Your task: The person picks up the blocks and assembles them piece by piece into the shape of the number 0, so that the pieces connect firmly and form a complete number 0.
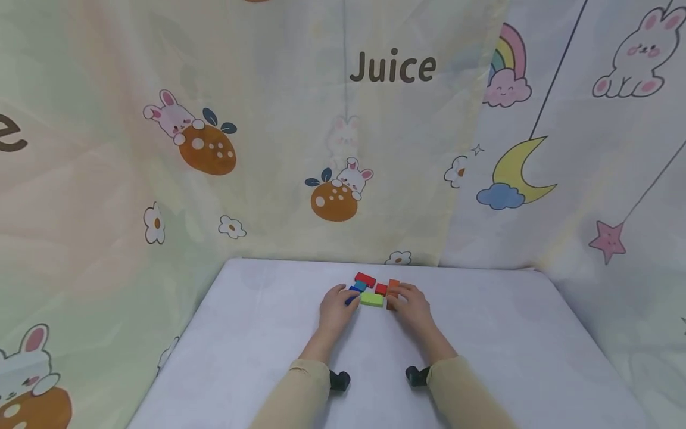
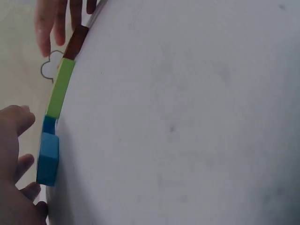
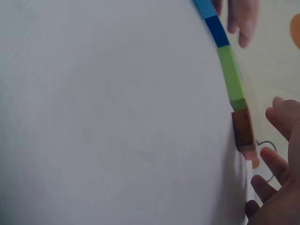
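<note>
In the head view, a small cluster of coloured blocks lies between the two hands. My left hand point(image 1: 335, 310) hovers by the dark blue block point(image 1: 351, 298) and light blue block point(image 1: 361, 286), its fingers loosely bent. Its fingertips appear above the blue block point(image 2: 48, 159) in the left wrist view, with no grip visible. On the other side, my right hand point(image 1: 412, 310) is beside the orange block point(image 1: 394, 283), partly covering it. The right wrist view shows its fingers apart from a brownish-orange block point(image 3: 243, 129). A light green block point(image 1: 372, 300) sits between the hands.
Behind the green block are a longer red block point(image 1: 365, 279) and a smaller red block point(image 1: 381, 289). Everything lies on a white-covered table point(image 1: 257, 310). A printed fabric backdrop point(image 1: 278, 179) hangs behind the table.
</note>
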### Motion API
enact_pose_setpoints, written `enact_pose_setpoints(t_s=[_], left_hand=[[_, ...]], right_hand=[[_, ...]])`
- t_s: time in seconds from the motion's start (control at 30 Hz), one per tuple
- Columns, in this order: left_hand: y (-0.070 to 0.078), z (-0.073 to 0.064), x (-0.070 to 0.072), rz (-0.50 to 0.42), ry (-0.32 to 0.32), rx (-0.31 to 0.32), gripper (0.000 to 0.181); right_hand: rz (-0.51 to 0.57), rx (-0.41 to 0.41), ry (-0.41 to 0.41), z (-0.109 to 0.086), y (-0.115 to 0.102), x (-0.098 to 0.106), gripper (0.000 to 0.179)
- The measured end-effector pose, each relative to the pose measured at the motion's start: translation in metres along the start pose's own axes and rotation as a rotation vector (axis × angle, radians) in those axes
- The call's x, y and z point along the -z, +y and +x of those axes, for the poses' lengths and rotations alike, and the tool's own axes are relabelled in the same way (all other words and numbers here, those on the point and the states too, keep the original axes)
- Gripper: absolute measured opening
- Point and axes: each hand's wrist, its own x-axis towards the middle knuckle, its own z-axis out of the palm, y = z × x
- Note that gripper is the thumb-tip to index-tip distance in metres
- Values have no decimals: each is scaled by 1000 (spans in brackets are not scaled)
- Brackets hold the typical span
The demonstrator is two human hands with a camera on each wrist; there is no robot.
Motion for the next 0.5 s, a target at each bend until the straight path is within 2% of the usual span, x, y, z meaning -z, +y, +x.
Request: enact_pose_setpoints(t_s=[0.17,0.33,0.5], left_hand=[[6,6,-7,72,14,50,31],[10,6,-9,124,-14,98,33],[5,5,-13,136,-4,71,34]], right_hand=[[-95,27,88,7,-3,-17,31],[-155,25,120,8,-4,-26,31],[-185,27,137,6,-3,-30,32]])
